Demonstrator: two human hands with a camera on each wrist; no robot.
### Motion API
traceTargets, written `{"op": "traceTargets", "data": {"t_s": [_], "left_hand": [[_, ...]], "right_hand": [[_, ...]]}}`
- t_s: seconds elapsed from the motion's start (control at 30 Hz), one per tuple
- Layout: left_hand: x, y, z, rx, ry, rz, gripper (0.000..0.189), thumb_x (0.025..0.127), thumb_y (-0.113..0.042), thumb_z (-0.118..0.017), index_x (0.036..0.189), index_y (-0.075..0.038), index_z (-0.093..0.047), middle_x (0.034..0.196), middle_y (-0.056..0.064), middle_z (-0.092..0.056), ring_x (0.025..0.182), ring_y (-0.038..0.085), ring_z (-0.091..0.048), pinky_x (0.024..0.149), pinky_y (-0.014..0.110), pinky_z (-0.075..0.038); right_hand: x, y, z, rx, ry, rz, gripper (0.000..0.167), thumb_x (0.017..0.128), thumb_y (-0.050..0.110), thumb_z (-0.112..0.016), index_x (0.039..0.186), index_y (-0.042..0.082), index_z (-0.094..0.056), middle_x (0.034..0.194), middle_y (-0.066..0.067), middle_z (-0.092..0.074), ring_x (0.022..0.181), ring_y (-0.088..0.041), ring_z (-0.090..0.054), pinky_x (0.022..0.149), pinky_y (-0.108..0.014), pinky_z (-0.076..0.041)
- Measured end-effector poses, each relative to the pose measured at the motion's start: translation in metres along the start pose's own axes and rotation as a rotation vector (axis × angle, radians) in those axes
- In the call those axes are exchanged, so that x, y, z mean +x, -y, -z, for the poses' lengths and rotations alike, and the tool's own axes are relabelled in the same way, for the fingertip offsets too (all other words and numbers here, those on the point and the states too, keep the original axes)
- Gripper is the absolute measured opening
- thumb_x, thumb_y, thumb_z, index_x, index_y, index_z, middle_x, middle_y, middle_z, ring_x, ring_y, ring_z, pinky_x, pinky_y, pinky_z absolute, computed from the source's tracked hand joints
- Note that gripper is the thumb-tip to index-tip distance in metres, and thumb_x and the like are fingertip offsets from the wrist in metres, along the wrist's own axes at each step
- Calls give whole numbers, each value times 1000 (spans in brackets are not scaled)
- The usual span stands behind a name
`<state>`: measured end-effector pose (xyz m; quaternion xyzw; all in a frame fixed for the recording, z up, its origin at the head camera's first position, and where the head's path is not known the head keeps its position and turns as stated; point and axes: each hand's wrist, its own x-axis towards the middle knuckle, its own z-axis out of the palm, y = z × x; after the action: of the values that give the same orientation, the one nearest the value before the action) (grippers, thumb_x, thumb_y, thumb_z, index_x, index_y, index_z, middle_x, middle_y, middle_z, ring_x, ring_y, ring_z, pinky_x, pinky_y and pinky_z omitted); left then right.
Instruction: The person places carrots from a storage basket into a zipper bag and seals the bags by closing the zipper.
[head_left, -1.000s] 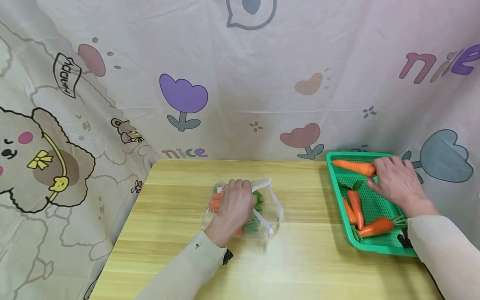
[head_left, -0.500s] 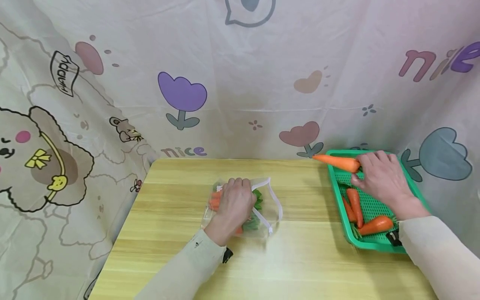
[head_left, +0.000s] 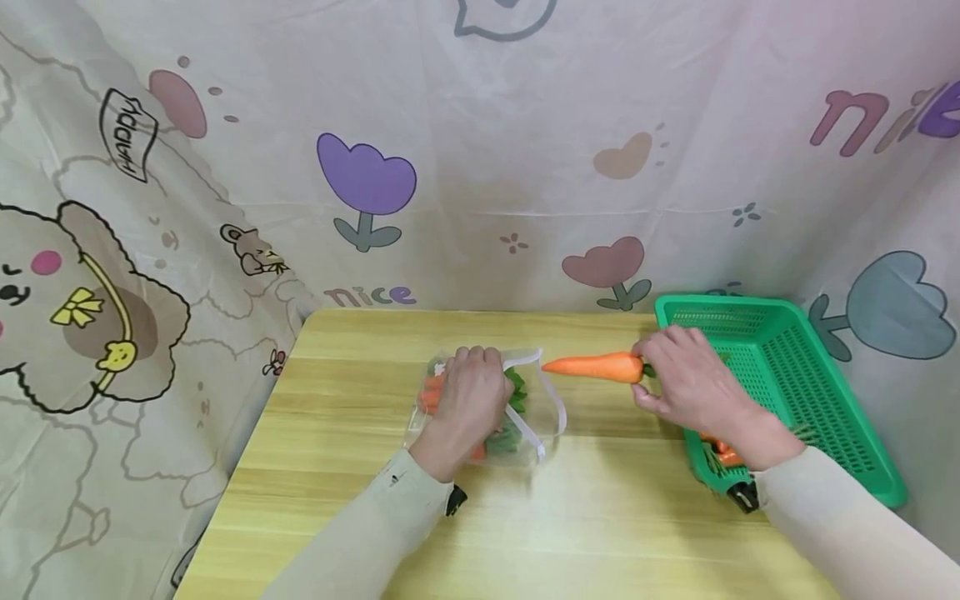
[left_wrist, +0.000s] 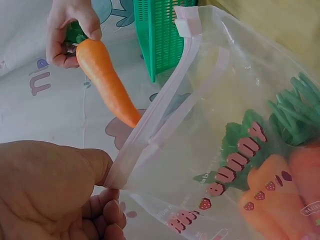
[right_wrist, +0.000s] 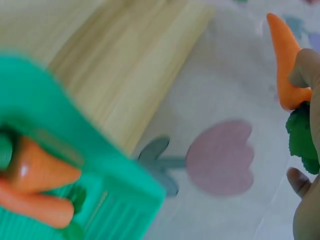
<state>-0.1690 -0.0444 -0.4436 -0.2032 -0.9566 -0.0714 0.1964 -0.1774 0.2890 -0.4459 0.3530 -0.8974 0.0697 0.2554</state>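
Note:
My right hand (head_left: 686, 375) grips a carrot (head_left: 596, 367) by its leafy green top. The carrot's tip points left, right at the mouth of a clear zip bag (head_left: 551, 417). My left hand (head_left: 468, 400) pinches the edge of the bag's opening between thumb and fingers, best seen in the left wrist view. Inside the bag (left_wrist: 200, 165) lie orange carrots (left_wrist: 272, 195) with green tops, behind printed pink lettering. The bag's mouth, with its white zip strip (left_wrist: 155, 112), stands open toward the carrot. In the head view the left hand hides part of the bag.
A green plastic basket (head_left: 840, 417) stands at the table's right, partly under my right forearm. Several carrots (right_wrist: 42, 165) lie in it. The wooden table (head_left: 337, 375) meets a printed cloth backdrop (head_left: 480, 167) at its far edge and left side.
My right hand has lifted the carrot out of the green basket and carried it left to the bag's mouth. The left hand has stayed on the bag.

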Motion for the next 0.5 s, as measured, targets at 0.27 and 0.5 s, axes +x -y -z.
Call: {"op": "traceTargets", "data": {"t_s": [0.27,0.5], "left_hand": [[7,0,6,5,67,24,20,91,-13,-70,78,-8,-56,69,4,-49,65,23,-42,60,32,-37],[12,-6,10,18,110,33,21,95,-19,-69,82,-7,-58,74,5,-54,69,25,-48,63,35,-42]], "right_hand": [[23,44,-28,80,6,48,38,79,26,-77,109,7,-62,101,-3,-66,95,-28,-58,79,-40,-42],[38,76,-65,143,82,59,36,80,26,-82,109,11,-64,102,1,-66,94,-22,-57,79,-36,-43]]}}
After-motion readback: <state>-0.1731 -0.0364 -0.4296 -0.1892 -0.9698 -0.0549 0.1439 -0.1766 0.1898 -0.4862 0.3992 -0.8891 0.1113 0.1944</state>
